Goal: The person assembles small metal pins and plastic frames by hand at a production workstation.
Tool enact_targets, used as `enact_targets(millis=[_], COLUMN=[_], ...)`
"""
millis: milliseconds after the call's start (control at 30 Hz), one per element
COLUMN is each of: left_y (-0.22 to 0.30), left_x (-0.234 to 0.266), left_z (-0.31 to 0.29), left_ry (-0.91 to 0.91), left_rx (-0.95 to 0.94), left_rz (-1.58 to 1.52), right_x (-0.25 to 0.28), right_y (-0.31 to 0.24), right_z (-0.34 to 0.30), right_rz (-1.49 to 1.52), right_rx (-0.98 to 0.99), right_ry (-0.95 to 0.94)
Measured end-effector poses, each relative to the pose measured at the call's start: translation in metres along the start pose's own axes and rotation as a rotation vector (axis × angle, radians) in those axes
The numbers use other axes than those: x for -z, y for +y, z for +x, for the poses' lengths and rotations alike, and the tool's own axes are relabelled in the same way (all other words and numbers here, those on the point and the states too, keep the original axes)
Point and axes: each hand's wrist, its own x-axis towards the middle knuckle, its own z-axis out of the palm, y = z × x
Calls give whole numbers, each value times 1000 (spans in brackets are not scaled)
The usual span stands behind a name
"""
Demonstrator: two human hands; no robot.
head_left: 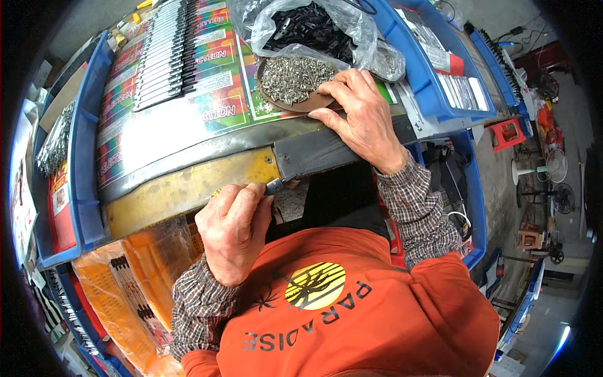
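My left hand point(233, 229) is closed near the table's front edge, thumb and forefinger pinching a small dark grey metal piece point(274, 186). Only the end of that piece shows; the rest is hidden in the fingers. Further right, my right hand point(359, 116) reaches over a round brown dish point(286, 108) heaped with small silver metal pins point(292, 78). Its forefinger is at the pins and the thumb is apart from it, near the dish's front rim. Behind the dish, a clear plastic bag point(257, 28) lies open around many black parts point(311, 31).
A row of slim silver-and-black metal pieces point(162, 60) lies on the colourful printed sheet point(220, 94) at left. Blue bins point(88, 157) flank the table, the right one point(433, 94) holding flat silver pieces. A yellow strip point(188, 188) edges the front. Fans point(556, 166) stand far right.
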Motion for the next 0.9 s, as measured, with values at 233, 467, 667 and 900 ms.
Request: enact_targets(millis=[233, 467, 667, 900], left_y=[0, 1, 1, 4], left_x=[-2, 0, 1, 1], left_z=[-2, -3, -4, -8], left_ry=[9, 2, -15, -44], left_rx=[-5, 37, 49, 111], left_rz=[1, 5, -33, -101], right_x=[-4, -7, 0, 5], right_y=[4, 4, 5, -15], right_z=[3, 4, 7, 0], right_rz=[107, 251, 303, 439], right_rx=[30, -67, -76, -139], right_ry=[-5, -17, -90, -83])
